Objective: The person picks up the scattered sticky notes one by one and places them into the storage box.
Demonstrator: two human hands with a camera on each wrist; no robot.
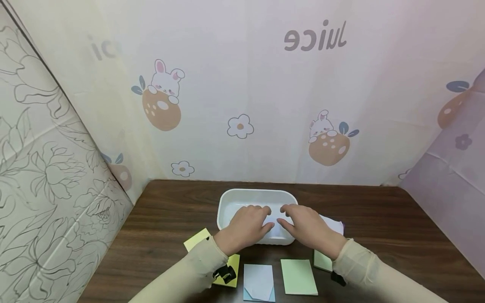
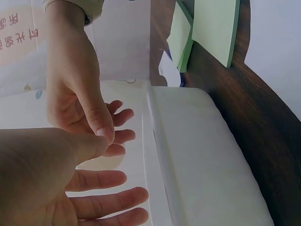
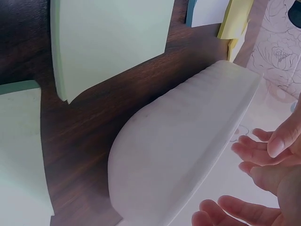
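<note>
A white, round-cornered plastic basin [image 1: 257, 191] sits on the brown table, and both hands hover over it. My left hand [image 1: 247, 225] comes in above its left half, fingers loosely bent and nothing held. Facing it, my right hand [image 1: 307, 225] reaches over the right half, also with relaxed fingers and no object. In the head view a narrow gap separates the fingertips. The left wrist view shows the basin's outer wall [image 2: 207, 150] beside the spread fingers [image 2: 110, 200]. Part of the basin's inside is hidden by the hands.
In front of the basin lie a yellow note pad [image 1: 231, 275], a blue pad with a white top sheet [image 1: 259, 280] and a pale green pad [image 1: 299, 277]. Another green pad [image 1: 322, 261] is partly under the right forearm. White paper [image 1: 333, 225] lies right of the basin.
</note>
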